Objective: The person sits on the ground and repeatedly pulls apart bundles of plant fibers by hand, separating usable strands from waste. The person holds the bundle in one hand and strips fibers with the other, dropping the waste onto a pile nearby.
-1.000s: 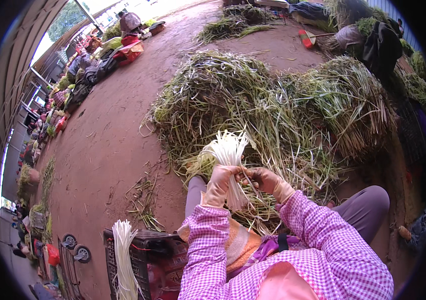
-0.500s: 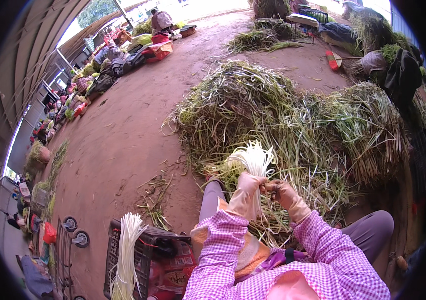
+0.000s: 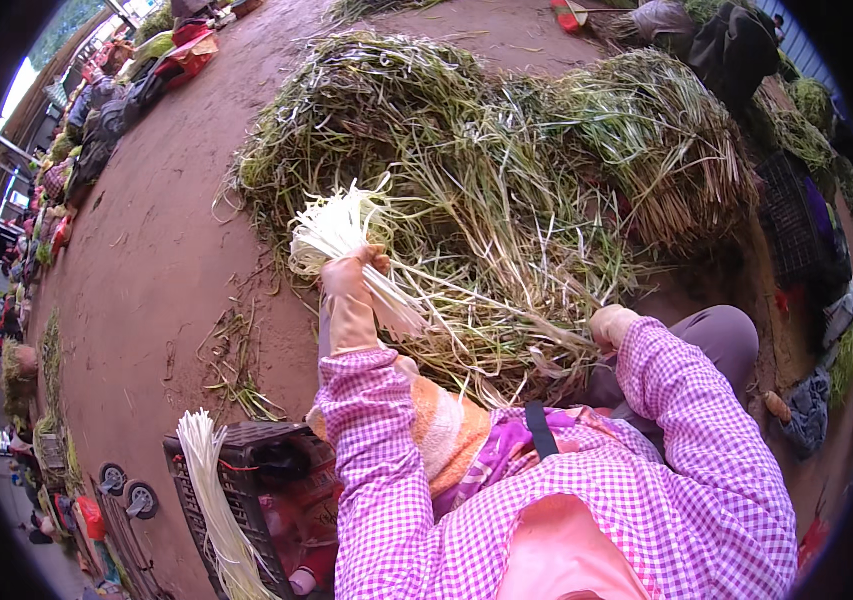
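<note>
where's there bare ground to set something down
Widest: the brown floor left of the stalk pile, beyond the black crate, bar some scraps. A narrower strip runs between that crate and the wheeled cart. Crowded: between the left hand and right hand, where loose stalks cover the ground.

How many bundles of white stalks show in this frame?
2: one bundle in the left hand, and a second bundle at the left side of the dark crate. Others may be hidden in the crate or under the pile.
</note>
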The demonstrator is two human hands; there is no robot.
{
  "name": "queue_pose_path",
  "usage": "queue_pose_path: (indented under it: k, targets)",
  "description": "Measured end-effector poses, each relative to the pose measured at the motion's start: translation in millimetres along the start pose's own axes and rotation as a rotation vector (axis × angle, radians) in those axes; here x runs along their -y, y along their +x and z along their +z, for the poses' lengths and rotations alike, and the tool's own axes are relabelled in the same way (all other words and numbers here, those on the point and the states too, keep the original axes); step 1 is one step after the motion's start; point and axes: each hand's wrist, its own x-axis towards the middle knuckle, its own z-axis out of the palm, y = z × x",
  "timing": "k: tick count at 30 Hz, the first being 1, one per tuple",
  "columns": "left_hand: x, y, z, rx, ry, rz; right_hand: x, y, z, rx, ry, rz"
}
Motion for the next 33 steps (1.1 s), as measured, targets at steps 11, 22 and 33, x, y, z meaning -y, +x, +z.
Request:
queue_pose_path:
  k: [11,22,33]
  targets:
    - [3,3,6,0.115,-0.081,-0.058,96,-31,-92,-0.827,0.886,-0.546]
    - [37,-21,39,0.251,-0.24,-0.294,118,-41,-102,-0.678,1.237,-0.658]
    - [-25,-22,3,0.086,-0.397,0.214,131,-39,-83,0.42,0.628,-0.659]
